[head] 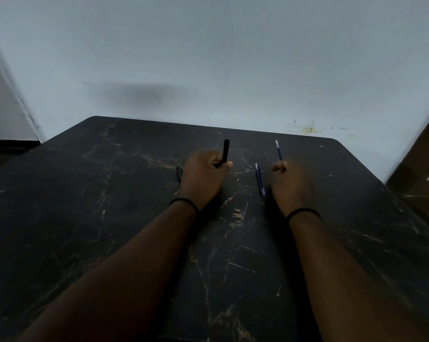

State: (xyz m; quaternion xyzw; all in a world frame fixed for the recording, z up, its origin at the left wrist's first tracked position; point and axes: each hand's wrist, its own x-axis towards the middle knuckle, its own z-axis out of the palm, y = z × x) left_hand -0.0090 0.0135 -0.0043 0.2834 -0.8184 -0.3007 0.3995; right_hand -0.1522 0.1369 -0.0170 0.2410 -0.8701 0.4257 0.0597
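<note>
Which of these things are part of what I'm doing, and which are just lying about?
In use: black pen barrel in the left hand; blue refill in the right hand.
Lying about: two blue refills; small black piece on the table.

My desk (85, 218) is dark marble, tan-veined; two blue refills (259, 180) lie side by side on it, a black cap (179, 172) farther left.

One camera only, worn on the person's head, wide-angle.
It faces forward and down from the near side of the dark tabletop (85, 218) toward the pale wall (208, 58) behind; the left hand (203, 178) and right hand (292, 186) sit near, mid-frame, forearms (139, 262) entering from the bottom edge.
</note>
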